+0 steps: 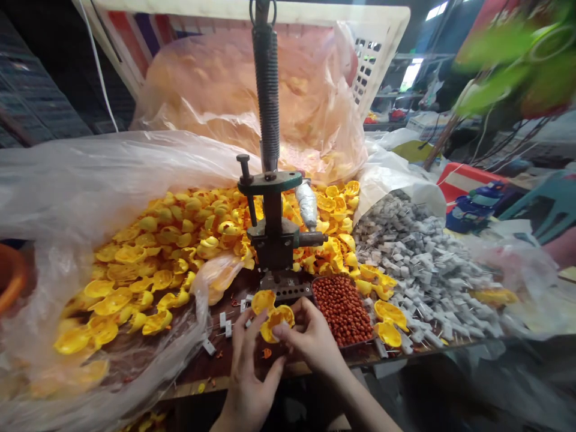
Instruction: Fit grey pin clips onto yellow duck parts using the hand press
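Note:
My right hand [310, 333] pinches a yellow plastic shell piece [275, 324] between thumb and fingers, its hollow side turned up. Touching it at the upper left is a second yellow half [263, 301]; whether the two are joined I cannot tell. Beside them my left hand [252, 360] has its thumb and fingers spread apart, the fingertips close to the shell's left side. Just beyond the hands stands a dark metal press [274, 243] with a holed block [288, 290] at its foot. A small orange piece [267, 353] lies on the table below the shells.
Yellow shells [148, 252] are heaped behind and left of the press. A tray of red-brown beads [344, 312] sits to the right, beside a pile of small grey-white blocks with metal pins [414, 258]. Plastic sheeting [90, 174] drapes the left. A white crate [382, 48] stands behind.

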{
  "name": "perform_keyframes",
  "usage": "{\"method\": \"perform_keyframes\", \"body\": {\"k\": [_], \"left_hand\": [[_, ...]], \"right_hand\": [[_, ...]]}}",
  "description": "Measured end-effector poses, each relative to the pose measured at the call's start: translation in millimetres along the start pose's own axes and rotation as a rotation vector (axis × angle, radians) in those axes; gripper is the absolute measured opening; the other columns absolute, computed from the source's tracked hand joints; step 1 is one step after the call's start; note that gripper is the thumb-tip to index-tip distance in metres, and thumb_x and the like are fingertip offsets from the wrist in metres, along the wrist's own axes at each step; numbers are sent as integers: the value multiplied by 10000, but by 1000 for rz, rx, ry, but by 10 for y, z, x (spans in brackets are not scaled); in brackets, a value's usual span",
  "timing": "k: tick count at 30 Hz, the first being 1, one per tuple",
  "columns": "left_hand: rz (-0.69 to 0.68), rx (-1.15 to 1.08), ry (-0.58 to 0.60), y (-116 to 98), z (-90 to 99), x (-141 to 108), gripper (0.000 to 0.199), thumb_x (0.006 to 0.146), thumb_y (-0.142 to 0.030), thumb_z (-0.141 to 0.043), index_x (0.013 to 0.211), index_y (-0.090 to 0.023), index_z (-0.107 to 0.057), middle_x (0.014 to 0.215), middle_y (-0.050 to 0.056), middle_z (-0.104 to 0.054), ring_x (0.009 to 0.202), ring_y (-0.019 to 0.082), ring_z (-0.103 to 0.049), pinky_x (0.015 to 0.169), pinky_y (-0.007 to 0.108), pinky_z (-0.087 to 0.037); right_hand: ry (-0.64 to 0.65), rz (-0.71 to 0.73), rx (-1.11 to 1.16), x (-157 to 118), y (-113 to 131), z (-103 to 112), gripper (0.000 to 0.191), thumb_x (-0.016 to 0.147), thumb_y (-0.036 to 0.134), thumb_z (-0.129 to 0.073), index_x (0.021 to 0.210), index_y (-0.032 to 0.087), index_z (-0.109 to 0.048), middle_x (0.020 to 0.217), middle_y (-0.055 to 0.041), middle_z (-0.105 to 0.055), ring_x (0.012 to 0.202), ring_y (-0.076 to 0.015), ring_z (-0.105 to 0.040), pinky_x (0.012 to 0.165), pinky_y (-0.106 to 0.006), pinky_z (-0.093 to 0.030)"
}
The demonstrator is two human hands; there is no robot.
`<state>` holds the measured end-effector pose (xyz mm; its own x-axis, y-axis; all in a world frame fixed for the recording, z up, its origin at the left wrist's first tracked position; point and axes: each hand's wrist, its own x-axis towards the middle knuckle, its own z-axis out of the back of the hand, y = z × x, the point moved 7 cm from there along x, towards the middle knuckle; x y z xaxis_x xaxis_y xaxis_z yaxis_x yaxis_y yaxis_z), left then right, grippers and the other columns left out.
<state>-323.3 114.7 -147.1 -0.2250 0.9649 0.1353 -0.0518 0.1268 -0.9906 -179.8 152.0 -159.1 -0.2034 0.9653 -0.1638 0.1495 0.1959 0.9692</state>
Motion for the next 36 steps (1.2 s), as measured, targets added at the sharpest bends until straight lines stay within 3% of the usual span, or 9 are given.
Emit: {"method": "perform_keyframes", "body": {"k": [2, 4, 7, 9, 11, 16, 20, 23, 36], "left_hand": [[-18, 74, 14, 49, -28, 5, 375, 650, -189, -761, 1018, -259, -733, 1175, 92, -654, 1164, 291, -571, 1004, 378, -456], [75, -7, -19, 129, 11, 66, 307, 667, -251, -773, 974, -239, -752, 1116, 86, -701, 1084, 269, -623, 985, 365, -474], [282, -253, -115, 253, 86, 174, 394, 594, -337, -838, 954, -199, -752, 992, 78, -752, 877, 220, -694, 828, 308, -554], [379, -367, -142, 302, 79, 221, 428, 533, -342, -872, 909, -174, -757, 904, 70, -767, 763, 188, -699, 744, 272, -570], [425, -394, -140, 318, 52, 248, 413, 508, -321, -887, 865, -153, -765, 885, 71, -769, 749, 176, -696, 723, 249, -571], [455, -436, -175, 320, 25, 240, 385, 522, -329, -882, 832, -131, -770, 861, 74, -762, 722, 157, -675, 641, 211, -553], [484, -514, -135, 304, -71, 208, 374, 561, -377, -860, 823, -128, -765, 828, 73, -752, 704, 167, -666, 642, 243, -546], [515, -568, -104, 278, -164, 180, 387, 558, -385, -861, 839, -140, -762, 867, 78, -750, 790, 209, -680, 706, 291, -547], [627, -659, -58, 268, -249, 132, 408, 568, -395, -857, 884, -160, -749, 885, 64, -748, 805, 209, -685, 695, 282, -544]], "right_hand": [[38, 104, -187, -4, 108, 89, 282, 719, 382, -720, 768, 189, -520, 726, -2, -629, 660, -149, -583, 603, -248, -462], [-46, 239, -567, 11, 273, 302, 88, 826, 243, -593, 774, 173, -579, 788, -44, -642, 765, -178, -580, 703, -281, -455], [-209, 289, -1232, 104, 413, 617, 189, 821, 51, -464, 751, 146, -613, 872, -118, -640, 867, -227, -544, 788, -329, -410], [-120, 237, -1493, 213, 349, 690, 224, 814, 23, -445, 764, 136, -633, 899, -141, -644, 879, -242, -541, 788, -333, -400], [-9, 223, -1564, 295, 284, 698, 231, 822, 29, -445, 783, 136, -646, 892, -133, -654, 864, -235, -557, 779, -322, -399], [-52, 224, -1358, 298, 391, 701, 158, 739, 31, -504, 730, 144, -614, 757, -73, -652, 736, -181, -577, 674, -264, -398], [1, 372, -712, 116, 521, 368, 88, 715, 107, -553, 733, 172, -609, 677, 5, -632, 635, -125, -575, 598, -212, -422], [18, 430, -443, 18, 477, 93, 83, 733, 144, -573, 756, 169, -649, 721, -5, -663, 679, -128, -608, 646, -217, -471], [-130, 450, -284, -6, 289, 43, 75, 757, 183, -614, 778, 176, -685, 755, -32, -708, 692, -153, -655, 664, -248, -526]]}}
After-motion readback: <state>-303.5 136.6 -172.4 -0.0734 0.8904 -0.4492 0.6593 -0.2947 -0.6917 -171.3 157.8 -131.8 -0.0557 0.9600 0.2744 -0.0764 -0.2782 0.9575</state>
